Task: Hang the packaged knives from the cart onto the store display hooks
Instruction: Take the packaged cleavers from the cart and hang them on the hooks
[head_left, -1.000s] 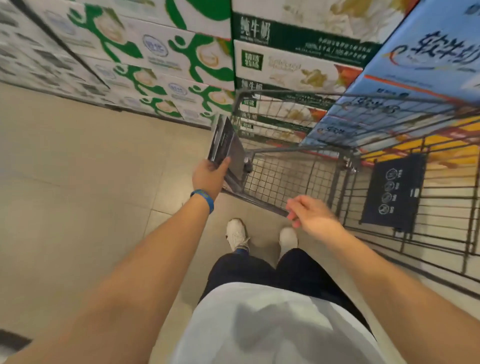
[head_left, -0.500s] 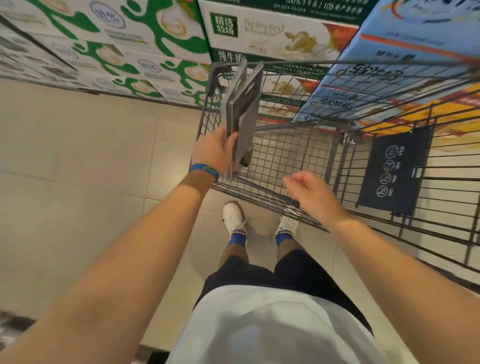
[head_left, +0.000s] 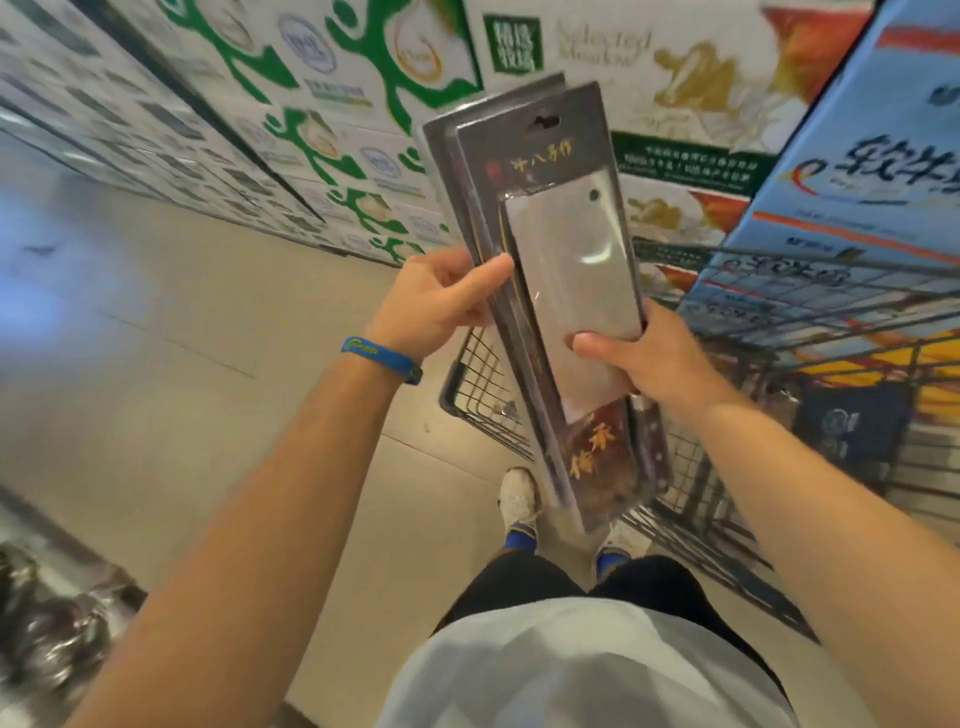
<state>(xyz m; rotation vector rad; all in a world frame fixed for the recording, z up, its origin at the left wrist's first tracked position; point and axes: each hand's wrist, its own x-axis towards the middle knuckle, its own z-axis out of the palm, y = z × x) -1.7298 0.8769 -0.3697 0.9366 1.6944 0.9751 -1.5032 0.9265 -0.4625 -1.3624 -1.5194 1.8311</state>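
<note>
Left hand (head_left: 441, 299) pinches the left edge of the knife packs (head_left: 566, 218), thumb on the front. Right hand (head_left: 657, 364) grips their right side lower down, thumb across the blade window. The packs stand mid-frame between both hands, long axis near upright, hang holes up, handles down. The cart (head_left: 483, 384) is just behind, boxes (head_left: 363, 104) wall the top, and there is open floor (head_left: 182, 338) at left.

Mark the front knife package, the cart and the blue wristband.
front knife package (head_left: 571, 260), head view, on the clear blister over the blade.
cart (head_left: 488, 384), head view, on its near wire wall.
blue wristband (head_left: 382, 358), head view, mid-band.
</note>
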